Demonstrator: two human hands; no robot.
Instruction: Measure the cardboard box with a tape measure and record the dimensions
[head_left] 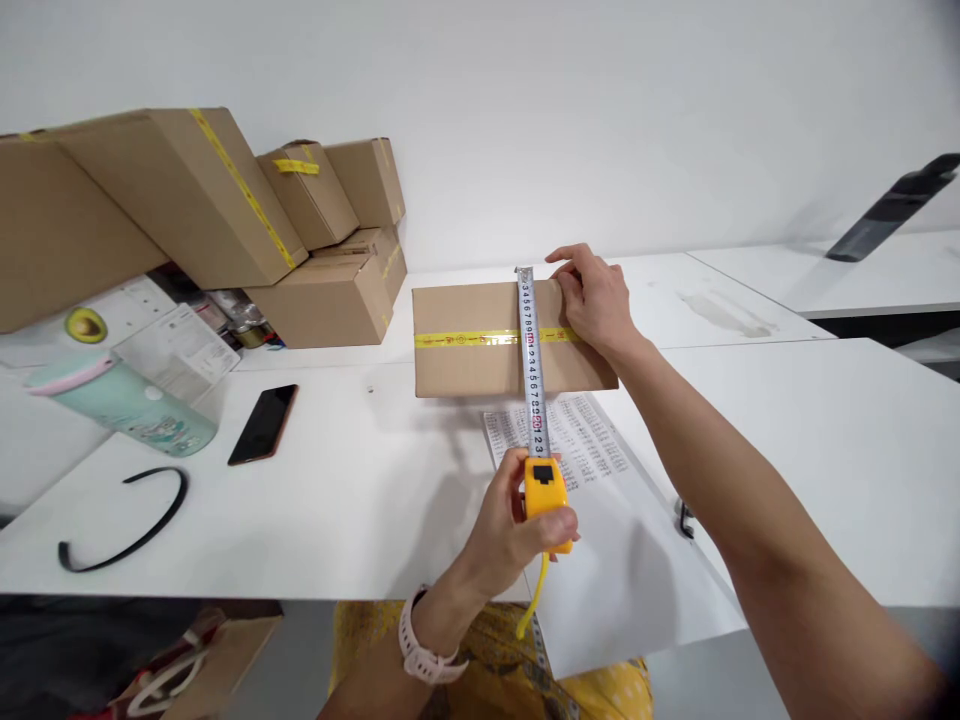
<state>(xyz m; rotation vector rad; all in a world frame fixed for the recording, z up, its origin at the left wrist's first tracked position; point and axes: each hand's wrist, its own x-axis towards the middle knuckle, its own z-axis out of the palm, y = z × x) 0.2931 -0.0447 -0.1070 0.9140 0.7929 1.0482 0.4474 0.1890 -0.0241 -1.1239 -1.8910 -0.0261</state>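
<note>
A cardboard box (465,350) with a yellow tape strip lies on the white table (360,490). My left hand (510,525) is closed around a yellow tape measure (546,495). Its blade (529,350) runs from the case across the top of the box to the far edge. My right hand (596,295) rests on the box's far right part, with fingers pressed near the blade's hooked end. A printed sheet (577,445) of small numbers lies under the box's near edge.
Several taped cardboard boxes (225,200) are stacked at the back left. A black phone (264,423), a mint-green bottle (124,405) and a black curved strap (127,520) lie on the left of the table. A second white table (862,275) stands at the right.
</note>
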